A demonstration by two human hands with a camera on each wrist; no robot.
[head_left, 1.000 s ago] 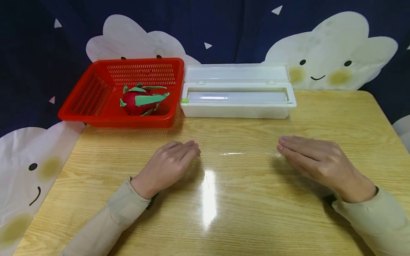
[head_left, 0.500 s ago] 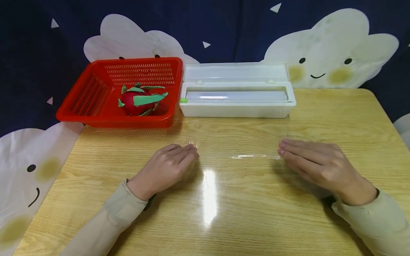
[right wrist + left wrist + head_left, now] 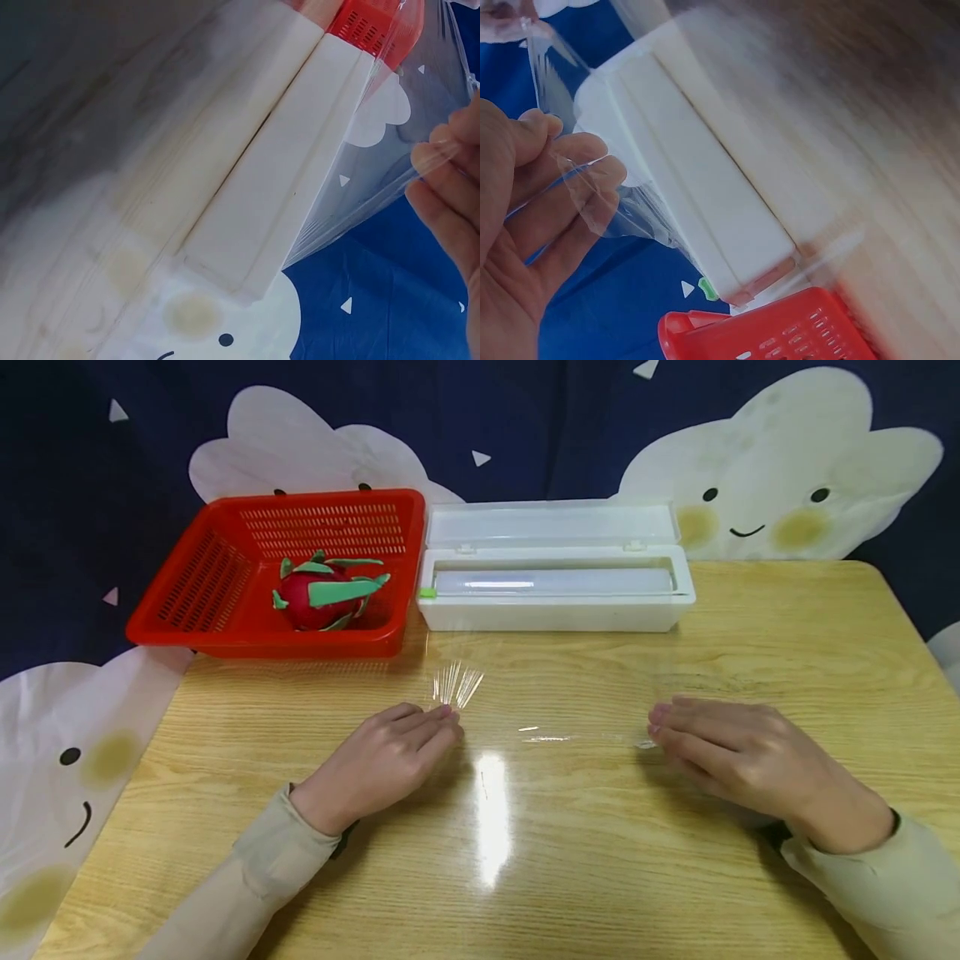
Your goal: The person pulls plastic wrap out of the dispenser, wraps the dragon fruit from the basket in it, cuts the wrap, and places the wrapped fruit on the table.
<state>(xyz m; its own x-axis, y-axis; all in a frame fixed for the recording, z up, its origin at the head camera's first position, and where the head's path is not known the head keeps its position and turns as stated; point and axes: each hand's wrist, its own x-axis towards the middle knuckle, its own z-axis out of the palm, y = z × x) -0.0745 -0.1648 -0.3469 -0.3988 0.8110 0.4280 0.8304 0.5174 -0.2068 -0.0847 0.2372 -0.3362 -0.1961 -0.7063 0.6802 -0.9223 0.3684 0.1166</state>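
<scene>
Clear cling film (image 3: pixel 459 683) stretches from a white dispenser box (image 3: pixel 558 616) toward the person, over the table. My left hand (image 3: pixel 381 762) pinches one front corner of the film between thumb and fingers. Thin creases fan out just beyond those fingertips. Opposite, my right hand (image 3: pixel 750 764) pinches the other corner. In the left wrist view the film (image 3: pixel 592 195) hangs loosely around the fingers. The right wrist view has the film (image 3: pixel 352 214) pulled taut toward the fingers. Inside the box lies the film roll (image 3: pixel 562 581), its lid tilted back.
A red plastic basket (image 3: pixel 300 645) stands left of the box, holding a red dragon fruit (image 3: pixel 306 603) with green scales. On the box's left end is a small green slider (image 3: pixel 427 593). A dark blue cloth with white clouds hangs behind the wooden table (image 3: pixel 585 877).
Both hands have shifted slightly toward the person, the film still pinched in them. Shiny creases have spread in the film by the left fingertips. The basket and box have stayed put.
</scene>
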